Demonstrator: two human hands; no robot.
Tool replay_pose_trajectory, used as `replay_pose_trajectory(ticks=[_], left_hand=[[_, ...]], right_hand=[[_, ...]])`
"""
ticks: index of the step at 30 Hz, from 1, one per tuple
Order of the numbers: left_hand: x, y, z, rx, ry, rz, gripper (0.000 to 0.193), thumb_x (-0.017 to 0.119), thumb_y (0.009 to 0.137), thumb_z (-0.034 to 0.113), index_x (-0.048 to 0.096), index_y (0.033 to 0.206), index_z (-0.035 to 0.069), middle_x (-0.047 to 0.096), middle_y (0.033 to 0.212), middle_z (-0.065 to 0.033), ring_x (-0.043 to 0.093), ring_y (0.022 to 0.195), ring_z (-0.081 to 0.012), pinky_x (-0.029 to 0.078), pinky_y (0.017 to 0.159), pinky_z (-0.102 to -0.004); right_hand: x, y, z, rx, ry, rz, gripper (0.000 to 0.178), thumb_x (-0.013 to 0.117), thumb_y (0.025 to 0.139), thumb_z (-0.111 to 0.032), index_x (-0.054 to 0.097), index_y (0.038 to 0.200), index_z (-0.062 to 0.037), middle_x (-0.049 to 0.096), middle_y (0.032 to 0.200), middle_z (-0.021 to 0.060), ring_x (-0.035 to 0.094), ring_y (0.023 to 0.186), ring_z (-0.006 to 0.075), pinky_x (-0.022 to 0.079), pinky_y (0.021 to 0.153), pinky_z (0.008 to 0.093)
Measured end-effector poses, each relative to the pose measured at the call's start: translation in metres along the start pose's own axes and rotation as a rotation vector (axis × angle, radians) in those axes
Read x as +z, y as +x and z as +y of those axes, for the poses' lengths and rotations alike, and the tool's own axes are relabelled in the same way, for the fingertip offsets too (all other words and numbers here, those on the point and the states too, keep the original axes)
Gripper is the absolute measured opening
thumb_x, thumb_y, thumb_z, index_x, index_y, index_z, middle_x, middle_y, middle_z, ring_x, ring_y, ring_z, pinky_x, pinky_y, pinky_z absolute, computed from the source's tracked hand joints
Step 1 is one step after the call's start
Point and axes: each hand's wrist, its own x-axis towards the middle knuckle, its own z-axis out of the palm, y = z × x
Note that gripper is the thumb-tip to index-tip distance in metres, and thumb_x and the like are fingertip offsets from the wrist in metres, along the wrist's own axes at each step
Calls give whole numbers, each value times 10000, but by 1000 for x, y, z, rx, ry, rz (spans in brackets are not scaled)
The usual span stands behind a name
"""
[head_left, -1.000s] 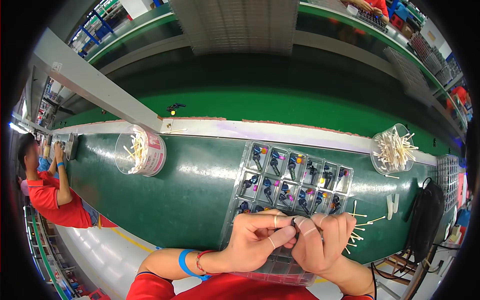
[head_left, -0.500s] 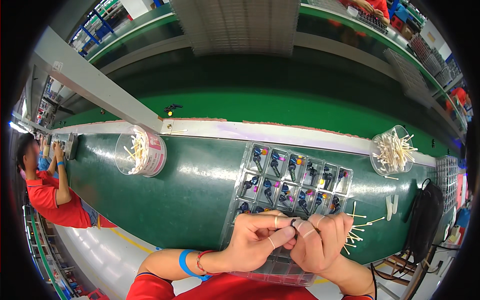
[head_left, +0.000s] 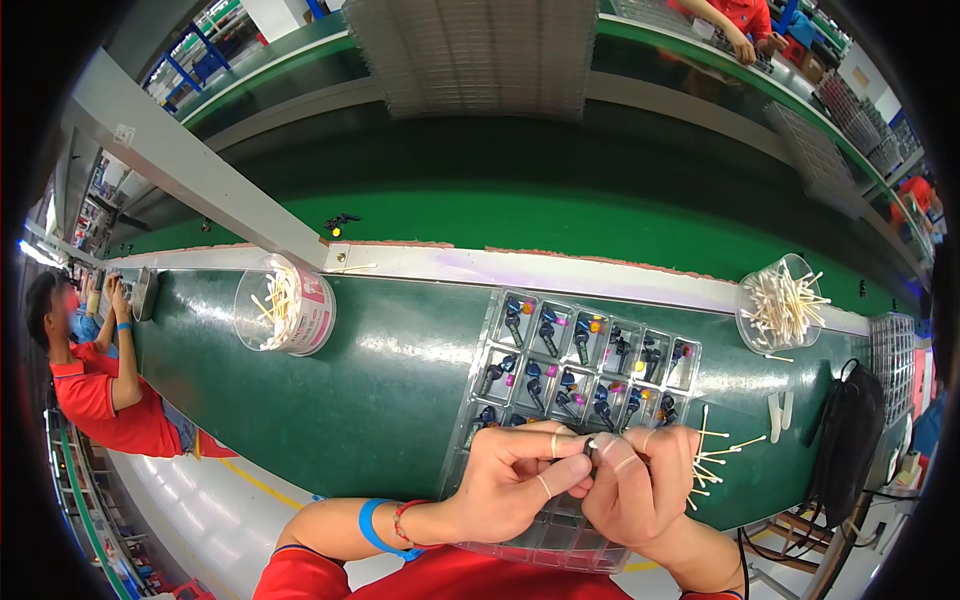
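My left hand (head_left: 520, 475) pinches a small black part (head_left: 588, 449) between thumb and fingertips; its exact kind is too small to tell. My right hand (head_left: 640, 490) meets it there, fingers curled and closed. A small white tip shows at its fingertips beside the black part, but the rest is hidden by the fingers. Both hands are above the near half of a clear plastic tray (head_left: 462, 412). Dark blue stemmed earbuds (head_left: 549, 330), with small pink, orange and yellow pieces beside them, lie in its far compartments. Pale bands circle several of my fingers.
Cotton swabs fill a clear tub (head_left: 780, 305) at right and a labelled tub (head_left: 300, 318) at left. Loose swabs (head_left: 708, 458) lie right of my hands, near a black pouch (head_left: 850, 440). A white rail (head_left: 520, 265) borders the green belt (head_left: 560, 215). A co-worker (head_left: 110, 380) sits left.
My hands stay together over the tray, the right fingers shifting slightly. The white tip beside the black part shows more plainly. At the far right, another person's hand has moved.
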Motion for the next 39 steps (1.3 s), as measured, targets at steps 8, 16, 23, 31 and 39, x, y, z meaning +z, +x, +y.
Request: replay_pose_trajectory(ticks=[8,16,23,31,39], left_hand=[[0,0,2,-42,9,0,221,617,1016,-72,711,1215,-75,706,1066,-152,734,906,-173,642,798,-299],[0,-1,2,-67,-26,-7,206,620,1018,-64,718,1197,-81,712,1069,-148,735,907,-170,642,793,-299],[-3,1,3,-82,-12,-13,198,624,1028,-33,719,1195,-81,713,1059,-145,730,901,-169,636,798,-310],[-4,1,12,-211,-164,-5,177,632,1032,18,722,1147,-82,735,1087,-183,724,874,-190,632,736,-323],[-15,1,30,-176,-71,28,188,673,1004,24,723,1152,-80,734,1114,-211,725,842,-205,628,709,-338]], right_hand=[[-4,1,-1,-16,-94,-35,174,700,756,-114,700,911,-36,593,842,69,521,656,197,324,669,356],[-5,-4,2,-50,-55,-20,255,722,726,-130,727,968,-51,596,859,49,543,687,195,329,702,363],[0,-3,1,23,25,-5,240,724,731,-20,714,969,-51,603,856,51,528,668,200,347,697,369],[3,-10,15,322,650,64,126,717,860,57,691,971,3,642,870,123,556,719,211,427,655,314],[-7,-13,31,571,943,124,76,685,943,4,680,1006,47,655,988,118,576,853,160,456,768,288]])
